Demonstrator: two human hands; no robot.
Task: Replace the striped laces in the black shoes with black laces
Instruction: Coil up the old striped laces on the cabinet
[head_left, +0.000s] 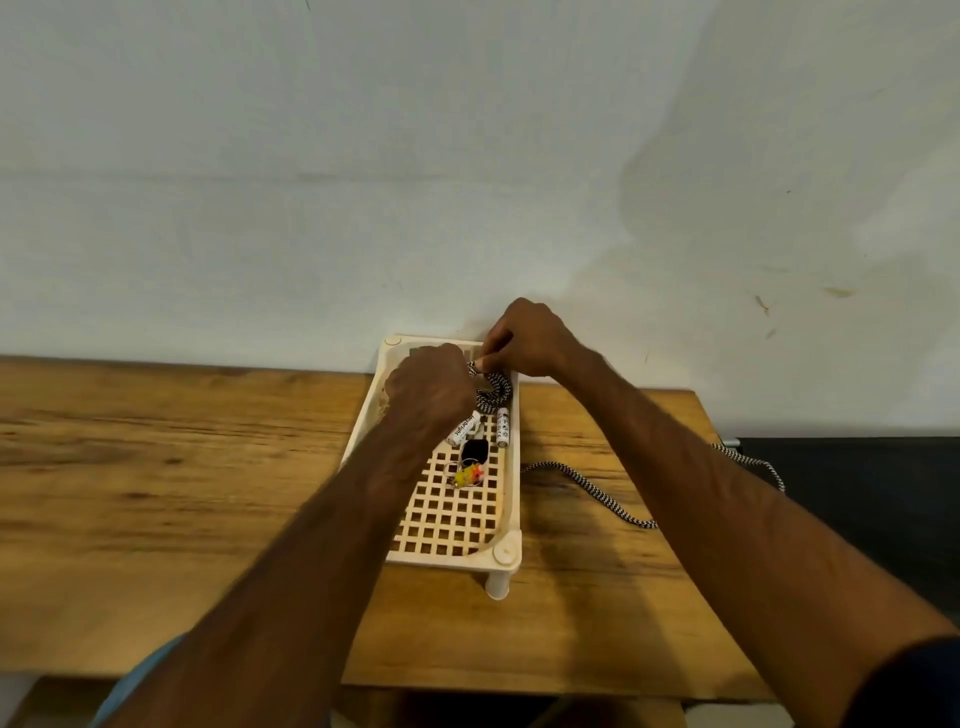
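Evidently the removal half looks finished, at least for the striped laces in view: neither is threaded through a shoe. One coiled striped lace (493, 387) sits at the far end of the cream lattice tray (511, 519), and both hands work on it there. The right hand (530, 338), over the tray's far right corner, has its fingers curled and pinches the lace's upper end. The left hand (426, 395) hovers over the tray's far left part and meets the same lace, but its back faces the camera, so I cannot tell how its fingers lie. A second loose striped lace (587, 483) trails across the wooden table (156, 467) just right of the tray and off the table's right edge.

Neither black shoes nor black laces are visible, so the relacing probably remains to be done. Also in the tray's middle lie two white labelled tubes (465, 428), a small black object (474, 451) and a yellow trinket (467, 474).
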